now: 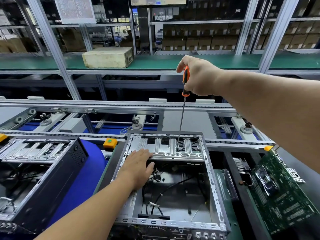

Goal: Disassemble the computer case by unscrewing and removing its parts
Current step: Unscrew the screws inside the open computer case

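Observation:
An open computer case lies in front of me with loose black cables inside. A ribbed silver drive bracket spans its far end. My right hand grips the orange-and-black handle of a long screwdriver, held nearly upright. Its tip sits on a screw in the bracket. My left hand lies flat with straight fingers on the bracket's near left edge and the case rim.
A second open case sits to the left on a blue mat. A green motherboard and a clear plastic piece lie to the right. A conveyor rail runs behind, and a beige box stands on the far green shelf.

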{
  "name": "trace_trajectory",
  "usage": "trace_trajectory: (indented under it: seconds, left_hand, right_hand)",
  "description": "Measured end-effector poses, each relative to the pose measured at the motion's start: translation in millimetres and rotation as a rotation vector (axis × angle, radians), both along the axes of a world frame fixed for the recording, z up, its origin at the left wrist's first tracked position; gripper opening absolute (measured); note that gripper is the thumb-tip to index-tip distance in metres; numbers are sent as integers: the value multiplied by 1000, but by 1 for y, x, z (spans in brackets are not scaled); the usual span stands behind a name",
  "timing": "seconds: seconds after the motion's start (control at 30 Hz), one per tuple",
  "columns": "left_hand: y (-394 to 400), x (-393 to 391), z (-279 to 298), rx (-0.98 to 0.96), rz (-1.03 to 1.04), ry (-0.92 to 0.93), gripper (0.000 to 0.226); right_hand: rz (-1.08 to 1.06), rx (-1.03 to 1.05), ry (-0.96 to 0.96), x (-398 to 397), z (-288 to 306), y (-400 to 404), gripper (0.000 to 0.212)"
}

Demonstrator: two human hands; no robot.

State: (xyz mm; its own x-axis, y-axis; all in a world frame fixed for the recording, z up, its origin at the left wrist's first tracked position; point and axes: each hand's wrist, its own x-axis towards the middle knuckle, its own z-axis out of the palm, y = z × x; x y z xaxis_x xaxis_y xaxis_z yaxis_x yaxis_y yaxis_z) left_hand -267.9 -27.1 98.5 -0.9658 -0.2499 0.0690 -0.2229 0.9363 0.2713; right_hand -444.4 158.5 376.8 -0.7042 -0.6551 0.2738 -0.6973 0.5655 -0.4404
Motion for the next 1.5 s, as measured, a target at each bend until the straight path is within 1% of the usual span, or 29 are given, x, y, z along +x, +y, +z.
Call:
trace_trajectory:
  seconds: [0.3, 0.37, 0.47, 0.6, 0.7, 0.93, 1.23, 1.4, 1.5]
  left_hand:
    - [1, -1, 0, 26, 15, -16, 50]
    - [5, -5, 3, 80, 57, 24, 48]
    - [19, -22, 12, 221, 116, 88, 51]
    - [46, -54, 22, 326, 110, 84, 49]
    - [59, -80, 27, 281, 87, 28, 47]
    - [65, -118, 24, 187, 77, -78, 32]
    - [58, -139, 23, 12, 47, -143, 21]
    - [58, -148, 24, 19, 53, -188, 18]
    - [57, -150, 30, -25, 7, -242, 16]
  right_hand:
    - [17, -50, 3, 8, 7, 6, 45]
    - [16, -54, 10, 9, 9, 7, 45]
    - [11, -57, 23, 10, 11, 11, 45]
    - [12, -48, 30, 12, 11, 17, 46]
    - [11, -37, 36, 13, 12, 23, 47]
    - [40, -34, 7, 14, 7, 40, 48]
    - [53, -64, 21, 17, 3, 49, 44]
    - [76, -53, 28, 20, 3, 47, 46]
    - [86, -47, 14, 21, 2, 45, 47]
